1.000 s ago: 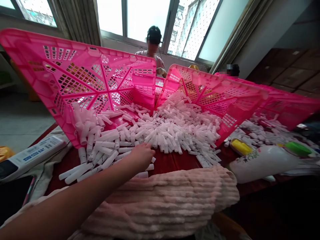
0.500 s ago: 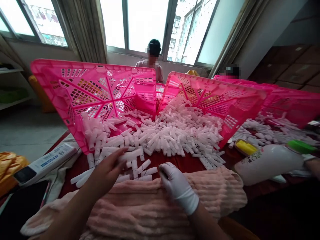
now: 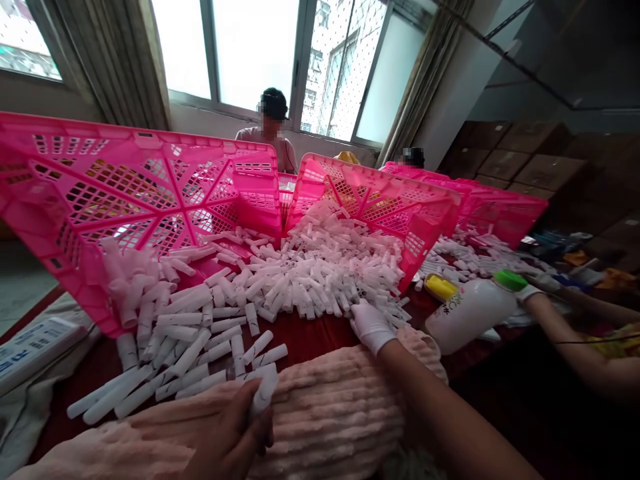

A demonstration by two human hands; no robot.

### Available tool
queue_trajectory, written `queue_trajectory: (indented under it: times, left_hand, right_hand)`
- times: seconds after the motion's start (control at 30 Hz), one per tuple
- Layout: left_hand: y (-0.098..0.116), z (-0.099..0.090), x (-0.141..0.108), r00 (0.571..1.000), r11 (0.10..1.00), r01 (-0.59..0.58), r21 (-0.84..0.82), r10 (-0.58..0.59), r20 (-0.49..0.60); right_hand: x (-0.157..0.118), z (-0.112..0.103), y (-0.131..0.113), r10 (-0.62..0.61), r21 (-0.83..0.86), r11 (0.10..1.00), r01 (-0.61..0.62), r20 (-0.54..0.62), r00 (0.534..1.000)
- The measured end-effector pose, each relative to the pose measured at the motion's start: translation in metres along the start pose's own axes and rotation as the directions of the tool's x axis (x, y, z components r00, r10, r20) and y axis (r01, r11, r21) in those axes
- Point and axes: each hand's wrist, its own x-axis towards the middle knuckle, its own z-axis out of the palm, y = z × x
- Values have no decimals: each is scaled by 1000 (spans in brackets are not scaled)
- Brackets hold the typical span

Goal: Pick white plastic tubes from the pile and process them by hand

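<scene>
My bare left hand is closed round a short white plastic tube, held upright over the pink ribbed cloth. My right hand, in a white glove, reaches to the front edge of a big pile of small white tubes. Its fingertips touch the pile and look pinched together; whatever is between them cannot be made out. Several longer white tubes with thin dark marks lie scattered on the dark red tablecloth, left of my right hand and beyond my left.
Two pink plastic baskets lie tipped on their sides behind the tubes. To the right are a white bottle with a green cap and a yellow sponge. A co-worker's gloved hand is beside the bottle. Another person sits beyond the baskets.
My left hand has drawn back towards me and now holds a white tube. My right hand has moved forward and right to the pile. The view has swung right.
</scene>
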Motion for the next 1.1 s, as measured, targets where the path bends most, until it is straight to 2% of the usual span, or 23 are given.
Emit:
queue_trajectory:
  times: [0.1,0.17,0.2,0.27,0.3,0.33,0.43,0.5,0.63,0.73,0.8,0.87,0.9,0.93,1.0,1.07,1.1]
  left_hand:
    - [-1,7,2,998,992,-39,117,45,-42]
    - [-1,8,3,999,991,-45,129,48,-22]
    - [-1,9,3,999,991,-40,125,42,-11]
    - [1,9,3,999,993,-41,110,42,-1]
    - [1,10,3,999,994,-53,96,53,1]
    - [2,12,3,998,996,-67,66,66,7]
    - [0,21,4,994,981,-29,-190,48,99]
    - [-4,30,5,977,904,70,-421,22,210]
    - [-11,47,5,919,638,222,-737,116,377]
    - [-12,54,4,863,468,315,-826,221,454]
    - [-14,57,3,815,387,401,-831,264,516]
    - [-17,60,2,775,340,467,-816,287,563]
    - [-18,61,1,776,360,465,-809,275,568]
    - [-17,62,1,794,434,429,-792,235,560]
    - [-11,62,0,859,658,311,-685,115,500]
    - [4,55,1,901,883,155,-443,58,430]
    - [13,49,3,903,965,49,-258,68,425]
  right_hand:
    - [-31,9,-22,-73,213,976,48,113,991]
    - [-57,14,-43,-125,445,894,45,152,980]
    - [-69,17,-54,-140,607,795,14,162,977]
    - [-90,24,-76,-164,875,477,-82,180,970]
    - [-99,29,-86,-178,941,317,-119,182,967]
    - [-107,34,-95,-205,965,225,-132,179,962]
    - [-123,48,-109,-300,971,237,-41,113,947]
    - [-130,56,-109,-317,978,205,-28,93,944]
    - [-138,64,-104,-305,994,-33,-106,91,948]
    - [-143,66,-104,-337,981,-142,-130,76,938]
    - [-146,67,-105,-357,976,-166,-139,72,931]
    - [-150,68,-104,-383,977,-149,-153,86,920]
    - [-152,68,-103,-402,981,-114,-158,100,910]
    - [-154,67,-100,-423,986,-66,-155,113,899]
    - [-159,65,-89,-449,990,40,-132,136,883]
    - [-168,59,-66,-369,991,103,-80,113,923]
    - [-174,55,-48,-270,990,135,-50,85,959]
